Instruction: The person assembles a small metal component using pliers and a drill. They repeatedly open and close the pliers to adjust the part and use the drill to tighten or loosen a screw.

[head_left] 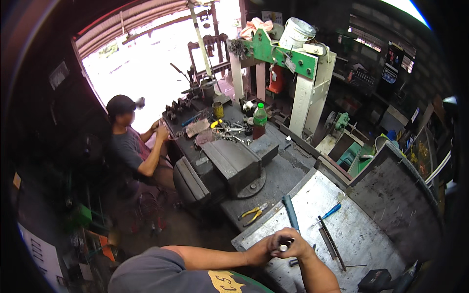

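Observation:
Over the near part of a bare metal sheet (312, 194) on the bench, my two hands meet. My right hand (299, 245) is curled round a small metal cylinder (283, 248), whose shiny round end shows. My left hand (260, 251) is closed against it from the left; what its fingers grip is hidden. Just beyond them lies a tool with a teal handle (290, 213), partly covered by my hands. Yellow-handled pliers (253, 213) lie to the left. On the right are a blue screwdriver (330, 211), a long thin dark rod (333, 242) and a flat dark bar (327, 242).
A large bench vise (229, 166) stands ahead to the left. Beyond it are a green-capped bottle (260, 120) and scattered tools. A person (141, 146) works at the bench's left side. A green-and-white press frame (303, 93) rises behind. A black battery-like block (374, 280) sits near right.

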{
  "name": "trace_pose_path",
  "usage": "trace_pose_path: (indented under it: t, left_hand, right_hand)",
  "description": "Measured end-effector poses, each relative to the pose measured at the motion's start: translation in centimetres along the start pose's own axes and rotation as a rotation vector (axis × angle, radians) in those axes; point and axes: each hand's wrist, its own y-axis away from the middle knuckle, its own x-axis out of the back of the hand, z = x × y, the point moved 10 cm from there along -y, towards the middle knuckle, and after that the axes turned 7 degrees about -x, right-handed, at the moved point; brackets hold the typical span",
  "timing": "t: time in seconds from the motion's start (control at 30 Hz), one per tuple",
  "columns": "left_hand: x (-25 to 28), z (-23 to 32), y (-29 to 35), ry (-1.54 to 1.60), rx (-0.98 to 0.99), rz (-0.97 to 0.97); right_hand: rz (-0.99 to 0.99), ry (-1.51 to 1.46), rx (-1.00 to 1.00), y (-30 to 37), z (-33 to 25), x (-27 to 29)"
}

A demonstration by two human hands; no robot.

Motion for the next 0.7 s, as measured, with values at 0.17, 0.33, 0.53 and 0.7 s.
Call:
trace_pose_path:
  t: [0.17, 0.33, 0.53, 0.7]
  left_hand:
    - [1.6, -0.2, -3.9, 0.177, 0.008, -0.687]
    - [2.4, 0.9, -5.8, 0.030, -0.006, -0.603]
    - [4.1, 2.2, -2.6, -0.362, -0.150, -0.102]
    - [3.2, 0.3, -3.4, 0.037, -0.133, -0.377]
  right_hand:
    - [1.182, 0.119, 0.169, 5.1, -2.0, -2.2]
    - [0.926, 0.198, 0.041, 1.7, -2.7, -1.7]
    - [0.129, 0.339, -0.033, -0.9, -2.3, -2.2]
    - [1.052, 0.212, 0.060, 3.2, -3.2, -4.0]
